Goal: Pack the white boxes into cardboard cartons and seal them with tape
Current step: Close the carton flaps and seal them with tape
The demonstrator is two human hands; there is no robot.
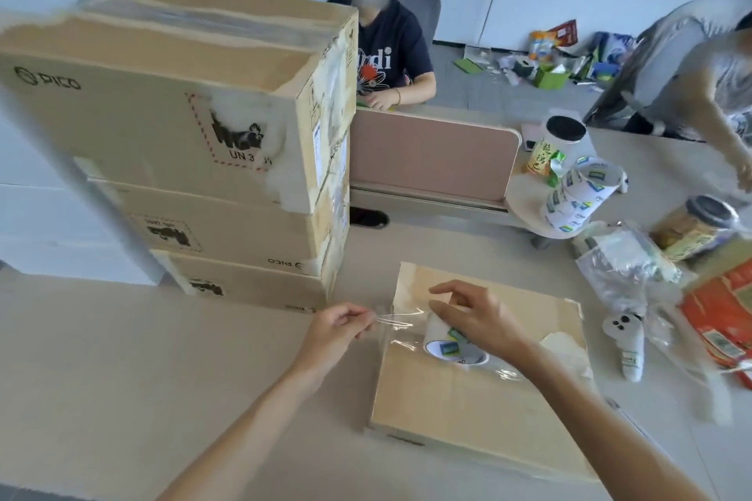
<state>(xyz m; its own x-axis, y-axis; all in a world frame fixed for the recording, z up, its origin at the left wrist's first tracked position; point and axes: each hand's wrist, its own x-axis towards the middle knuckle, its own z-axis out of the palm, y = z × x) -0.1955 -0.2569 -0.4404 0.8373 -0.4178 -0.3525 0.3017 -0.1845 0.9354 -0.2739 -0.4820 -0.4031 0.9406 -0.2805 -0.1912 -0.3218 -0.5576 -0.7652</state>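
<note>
Head camera footage was centred on a closed carton [480, 399] lying flat on the table [162, 358], its contents hidden. A tape roll [449, 350] was held against the carton's top by the right hand [478, 317], whose curled fingers covered much of it. A strip of clear tape [396, 317], hard to make out except by its glare, was stretched leftward past the carton's edge and pinched at its end by the left hand [339, 323]. Behind that hand, a stack of cartons [183, 134] was seen, the lowest partly cut off by the table edge. A seated person [390, 53] was half concealed by the stack and a pink divider [431, 155].
</note>
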